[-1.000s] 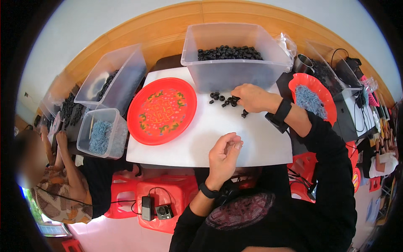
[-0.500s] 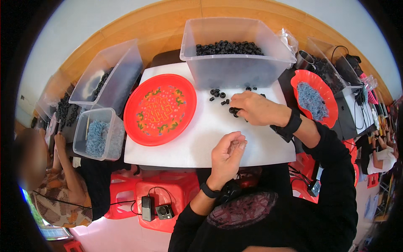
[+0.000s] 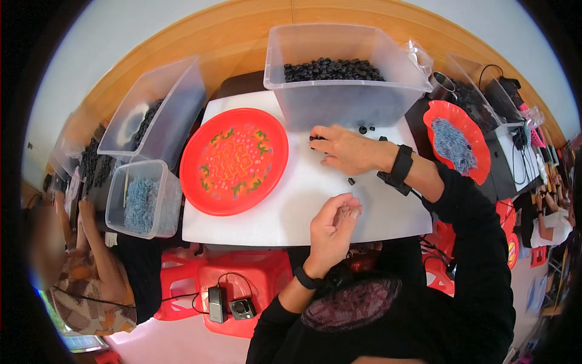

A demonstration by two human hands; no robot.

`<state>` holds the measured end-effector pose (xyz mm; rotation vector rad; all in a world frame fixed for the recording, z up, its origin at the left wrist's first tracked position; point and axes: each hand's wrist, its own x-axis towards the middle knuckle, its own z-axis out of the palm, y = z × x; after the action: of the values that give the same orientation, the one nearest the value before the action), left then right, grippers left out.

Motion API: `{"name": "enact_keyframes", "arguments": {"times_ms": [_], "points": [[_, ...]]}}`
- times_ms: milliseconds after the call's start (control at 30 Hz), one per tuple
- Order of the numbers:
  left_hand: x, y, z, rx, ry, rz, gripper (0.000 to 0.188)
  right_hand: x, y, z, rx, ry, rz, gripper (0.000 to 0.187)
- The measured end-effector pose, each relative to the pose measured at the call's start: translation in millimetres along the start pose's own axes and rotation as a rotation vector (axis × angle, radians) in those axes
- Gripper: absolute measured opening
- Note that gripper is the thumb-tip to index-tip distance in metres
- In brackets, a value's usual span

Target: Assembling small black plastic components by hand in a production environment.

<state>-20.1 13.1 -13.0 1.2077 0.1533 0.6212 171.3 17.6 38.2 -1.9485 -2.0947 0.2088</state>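
My right hand [image 3: 348, 150] is stretched over the white tabletop [image 3: 388, 212], palm down. Its fingers are apart and touch small black round parts [image 3: 316, 138], mostly covered by the fingertips. To the right, in front of the large clear bin [image 3: 345, 103], lie a few more black parts [image 3: 363, 130]. One small black piece [image 3: 351, 181] rests between my two hands. My left hand [image 3: 330, 229] hovers at the table's near edge, fingers curled in toward the palm; whatever is inside is hidden.
A red patterned tray [image 3: 193, 182] takes up the table's left side. Black parts [image 3: 333, 70] fill the bin's bottom. A red scalloped bowl [image 3: 482, 145] of blue-grey small pieces stands right. Left are a small clear tub [image 3: 167, 206], another bin [image 3: 176, 103] and a seated person [image 3: 91, 285].
My right hand has moved left across the table to the black parts near the bin. A small black piece now shows where it was. My left hand has barely moved.
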Motion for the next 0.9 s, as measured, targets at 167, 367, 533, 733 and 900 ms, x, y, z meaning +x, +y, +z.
{"name": "enact_keyframes", "arguments": {"times_ms": [167, 367, 533, 733, 900], "points": [[-1.2, -1.1, -1.0, -0.046, 0.003, 0.003, 0.028, -29.5, -20.8, -12.6, 0.033, -0.005, -0.057, 0.035], [0.9, -2.6, -1.3, -0.027, 0.0, 0.068, 0.03, -26.1, -21.3, -5.4, -0.079, 0.146, -0.127, 0.039], [-3.6, 0.3, 4.2, 0.179, 0.194, 0.264, 0.037, -32.1, -30.9, 8.3, -0.116, -0.015, -0.146, 0.041], [-0.4, 8.4, 10.4, 0.587, 0.27, 0.233, 0.051, -61.7, -33.5, -18.0, -0.141, 0.07, -0.148, 0.036], [2.4, 8.5, 14.5, 0.783, 0.271, 0.251, 0.051, -117.1, -40.0, -64.8, 0.043, 0.28, 0.075, 0.032]]}}
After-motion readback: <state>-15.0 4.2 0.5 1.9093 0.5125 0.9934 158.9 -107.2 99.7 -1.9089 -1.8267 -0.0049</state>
